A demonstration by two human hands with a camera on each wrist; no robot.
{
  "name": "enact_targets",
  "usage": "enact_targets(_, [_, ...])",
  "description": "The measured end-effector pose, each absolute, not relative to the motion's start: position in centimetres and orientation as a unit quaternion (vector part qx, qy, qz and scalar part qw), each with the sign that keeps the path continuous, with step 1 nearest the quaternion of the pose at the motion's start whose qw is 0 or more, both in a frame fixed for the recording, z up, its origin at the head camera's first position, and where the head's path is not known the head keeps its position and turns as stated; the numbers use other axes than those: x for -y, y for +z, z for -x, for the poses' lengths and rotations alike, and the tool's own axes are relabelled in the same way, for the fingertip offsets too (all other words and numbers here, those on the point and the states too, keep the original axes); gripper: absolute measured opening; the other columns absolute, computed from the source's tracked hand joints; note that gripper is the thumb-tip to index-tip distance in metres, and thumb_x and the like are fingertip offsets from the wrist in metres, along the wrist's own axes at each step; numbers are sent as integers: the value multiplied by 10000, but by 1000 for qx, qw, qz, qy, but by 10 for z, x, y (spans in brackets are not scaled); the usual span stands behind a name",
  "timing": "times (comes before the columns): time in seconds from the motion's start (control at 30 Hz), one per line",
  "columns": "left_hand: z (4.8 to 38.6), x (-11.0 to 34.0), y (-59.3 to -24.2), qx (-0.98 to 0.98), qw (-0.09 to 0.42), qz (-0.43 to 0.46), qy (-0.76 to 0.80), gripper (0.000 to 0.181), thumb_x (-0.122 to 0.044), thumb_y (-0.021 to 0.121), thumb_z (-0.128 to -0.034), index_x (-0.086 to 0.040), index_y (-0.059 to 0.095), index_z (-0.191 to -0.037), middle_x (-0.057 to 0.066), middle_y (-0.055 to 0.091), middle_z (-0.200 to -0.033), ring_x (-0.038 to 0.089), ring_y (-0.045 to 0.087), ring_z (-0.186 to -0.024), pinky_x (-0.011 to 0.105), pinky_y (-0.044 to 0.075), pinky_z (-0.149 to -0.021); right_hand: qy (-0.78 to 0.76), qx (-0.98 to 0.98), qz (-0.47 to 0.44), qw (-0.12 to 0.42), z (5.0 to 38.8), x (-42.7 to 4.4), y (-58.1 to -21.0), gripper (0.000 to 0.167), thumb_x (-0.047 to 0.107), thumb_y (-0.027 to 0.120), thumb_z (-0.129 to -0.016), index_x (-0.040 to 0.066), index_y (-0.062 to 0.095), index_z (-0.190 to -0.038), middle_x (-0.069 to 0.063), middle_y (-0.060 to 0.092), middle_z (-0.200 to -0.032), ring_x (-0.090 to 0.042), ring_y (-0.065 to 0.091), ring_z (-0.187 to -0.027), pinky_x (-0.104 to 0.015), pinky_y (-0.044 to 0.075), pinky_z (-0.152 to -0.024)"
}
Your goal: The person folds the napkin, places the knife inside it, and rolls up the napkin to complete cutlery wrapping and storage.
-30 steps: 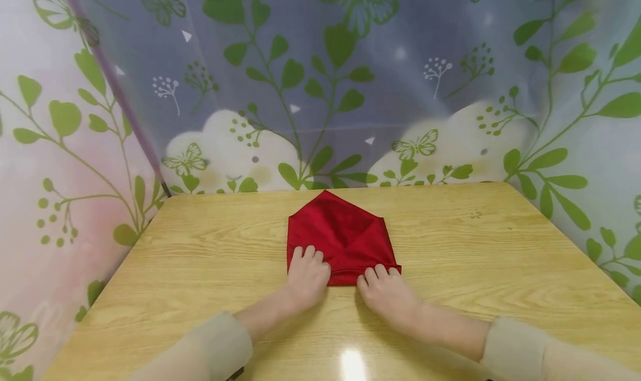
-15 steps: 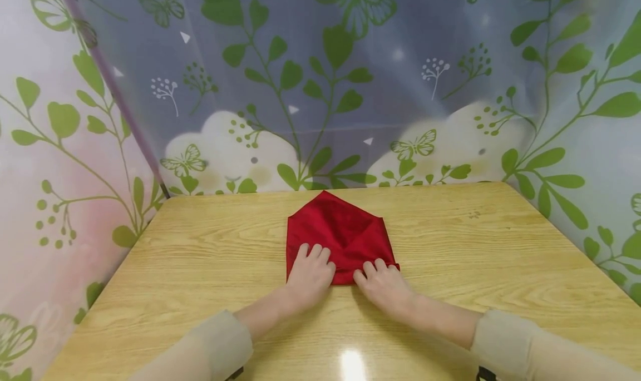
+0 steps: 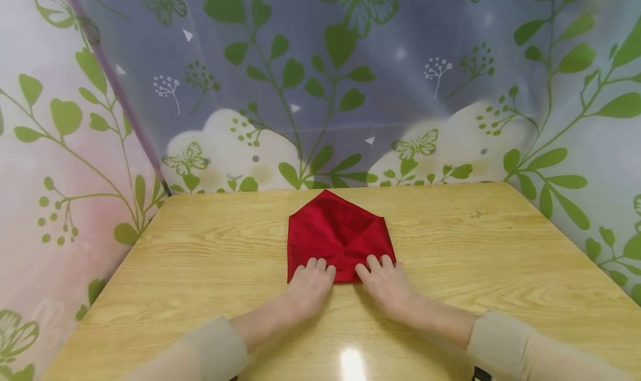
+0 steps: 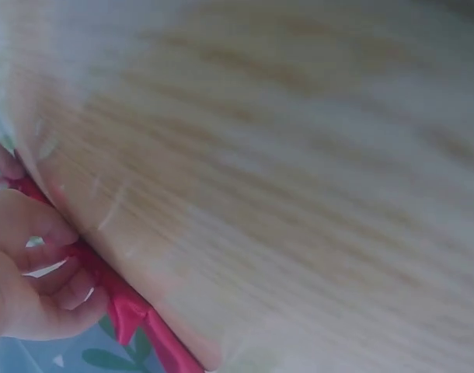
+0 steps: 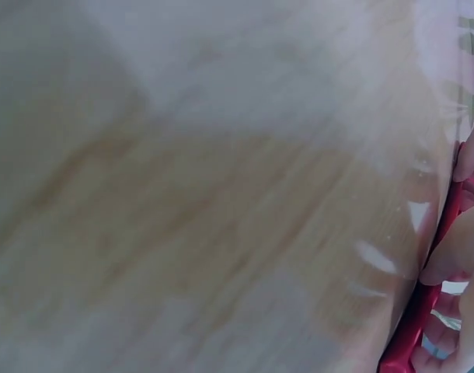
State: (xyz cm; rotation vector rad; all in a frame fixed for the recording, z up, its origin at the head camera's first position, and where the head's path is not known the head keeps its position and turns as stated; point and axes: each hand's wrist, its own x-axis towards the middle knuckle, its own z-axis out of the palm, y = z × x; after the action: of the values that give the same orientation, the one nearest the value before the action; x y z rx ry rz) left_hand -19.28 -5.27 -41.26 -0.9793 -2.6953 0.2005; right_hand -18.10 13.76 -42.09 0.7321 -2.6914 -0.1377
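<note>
A shiny red cloth (image 3: 340, 231), folded to a pointed top at the far side, lies flat on the table. My left hand (image 3: 311, 292) holds its near edge left of centre, and my right hand (image 3: 386, 291) holds the same edge further right. In the left wrist view the thumb and curled fingers of my left hand (image 4: 27, 272) pinch the red cloth (image 4: 171, 346), which is bunched there. The right wrist view has the thumb and bent fingers of my right hand (image 5: 464, 256) at a rolled red edge (image 5: 408, 330). Both palms hide part of the near edge.
The pale wooden table (image 3: 200, 258) spreads around the cloth on all sides. Behind it and at both sides hang printed curtains (image 3: 340, 92) with leaves and butterflies. A bright light reflection (image 3: 353, 364) shows on the table's near part.
My left hand has shifted slightly right and nearer to me. My right fingers reach a little further over the cloth. The fold end that stuck out at the right no longer shows.
</note>
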Motion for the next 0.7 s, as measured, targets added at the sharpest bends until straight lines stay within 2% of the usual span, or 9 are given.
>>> enact_targets(0.13, [195, 51, -413, 937, 108, 325, 66, 196, -131, 689, -799, -83, 524, -894, 65, 476, -794, 205, 472, -736, 303, 412, -542, -13, 957, -241, 162, 182, -136, -421, 248, 101, 707, -772, 104, 499, -908, -73, 454, -821, -285, 440, -715, -415, 396, -555])
enact_targets(0.37, [197, 50, -413, 937, 127, 319, 59, 163, -110, 683, -796, -82, 530, -845, 67, 485, -769, 218, 486, -723, 314, 414, -541, 5, 951, -237, 200, 183, -137, -423, 230, 60, 695, -754, 100, 513, -889, -87, 449, -826, -291, 441, -715, -418, 403, -559])
enact_targets(0.53, [200, 51, -410, 938, 125, 319, 46, 111, -76, 671, -795, -76, 560, -793, 61, 496, -725, 215, 517, -695, 317, 438, -529, -2, 942, -257, 216, 188, -140, -423, 226, 57, 692, -739, 97, 511, -868, -86, 444, -791, -266, 441, -669, -367, 394, -499])
enact_targets(0.7, [206, 53, -405, 942, 93, 324, 10, 68, -46, 663, -780, -73, 601, -774, 54, 506, -691, 211, 547, -669, 325, 473, -516, 0, 937, -277, 214, 192, -141, -421, 247, 75, 734, -716, 90, 531, -857, -76, 453, -753, -247, 452, -629, -332, 383, -440])
